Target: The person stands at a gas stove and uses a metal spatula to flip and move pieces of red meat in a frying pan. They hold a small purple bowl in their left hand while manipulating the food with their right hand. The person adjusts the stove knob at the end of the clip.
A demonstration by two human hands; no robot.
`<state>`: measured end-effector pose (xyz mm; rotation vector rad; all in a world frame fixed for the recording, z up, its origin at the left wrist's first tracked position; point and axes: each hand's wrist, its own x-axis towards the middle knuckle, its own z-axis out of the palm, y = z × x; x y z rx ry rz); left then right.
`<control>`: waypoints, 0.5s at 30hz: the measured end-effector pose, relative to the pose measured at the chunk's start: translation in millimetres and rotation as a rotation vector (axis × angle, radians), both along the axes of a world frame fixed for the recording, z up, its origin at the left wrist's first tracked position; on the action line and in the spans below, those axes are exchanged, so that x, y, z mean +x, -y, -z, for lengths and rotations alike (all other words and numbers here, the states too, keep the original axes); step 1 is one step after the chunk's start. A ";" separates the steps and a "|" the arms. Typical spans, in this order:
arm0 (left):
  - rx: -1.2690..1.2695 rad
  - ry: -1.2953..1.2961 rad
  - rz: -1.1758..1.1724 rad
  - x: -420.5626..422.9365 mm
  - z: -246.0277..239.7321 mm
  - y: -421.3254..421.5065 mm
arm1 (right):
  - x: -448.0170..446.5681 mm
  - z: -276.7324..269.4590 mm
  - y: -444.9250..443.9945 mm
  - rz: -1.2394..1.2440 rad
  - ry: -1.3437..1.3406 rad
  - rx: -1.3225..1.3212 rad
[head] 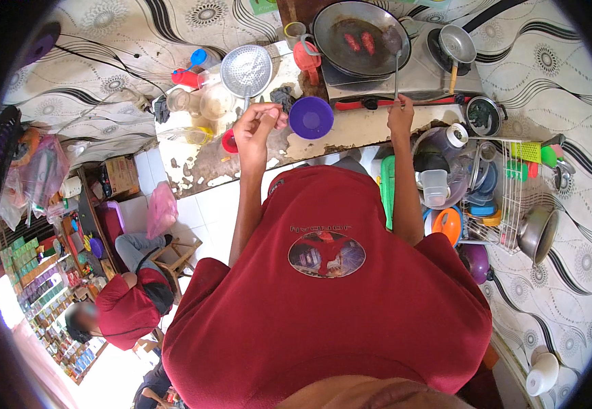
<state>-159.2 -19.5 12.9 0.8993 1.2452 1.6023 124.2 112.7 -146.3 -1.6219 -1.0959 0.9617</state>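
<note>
My right hand [401, 116] grips the thin handle of a metal spatula [397, 66], whose dark blade rests inside the wok [329, 53] at its right side. Two red pieces of food [359, 43] lie in the dark oil at the middle of the wok. My left hand [259, 128] hovers over the worn tabletop [298, 145] with curled fingers, just left of a purple bowl [311, 117]. The handle of a perforated metal skimmer [246, 70] runs down behind that hand; whether the fingers touch it cannot be told.
The gas stove [372, 102] also carries a small ladle-like pan [457, 43]. An orange-red jug [307, 55] and clear containers [216, 101] crowd the table. To the right stands a dish rack [508, 189]. At the lower left, a person [132, 301] sits on a wooden stool [175, 255].
</note>
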 end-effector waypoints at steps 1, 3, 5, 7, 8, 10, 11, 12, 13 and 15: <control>-0.004 0.010 0.004 -2.1 0.5 1.2 | -1.6 5.8 -2.7 0.000 -0.029 -0.010; 0.008 0.034 0.012 -6.6 4.5 2.5 | -7.4 12.6 -7.8 -0.002 0.003 -0.038; 0.008 0.029 0.015 -10.7 4.7 4.4 | -12.0 14.4 -7.6 -0.009 -0.003 -0.094; -0.004 -0.004 0.009 -12.9 -1.5 9.1 | -23.7 1.3 -5.9 -0.023 -0.046 -0.178; 0.002 -0.004 0.009 -15.3 -0.1 11.6 | -28.5 -6.7 -1.7 -0.034 -0.179 -0.242; 0.021 -0.002 0.012 -19.2 2.7 13.1 | -28.8 -4.6 -4.2 -0.034 -0.293 -0.282; 0.016 -0.003 0.018 -18.9 3.5 11.7 | -26.9 -4.1 -5.5 -0.034 -0.350 -0.301; 0.008 -0.006 0.014 -19.7 4.7 12.5 | -27.1 -8.6 -4.4 -0.052 -0.380 -0.312; -0.001 -0.010 0.010 -20.1 5.2 12.9 | -25.4 -13.6 -3.2 -0.070 -0.409 -0.324; -0.001 0.001 0.028 -19.7 5.4 11.5 | -23.4 -22.9 -0.6 -0.095 -0.441 -0.345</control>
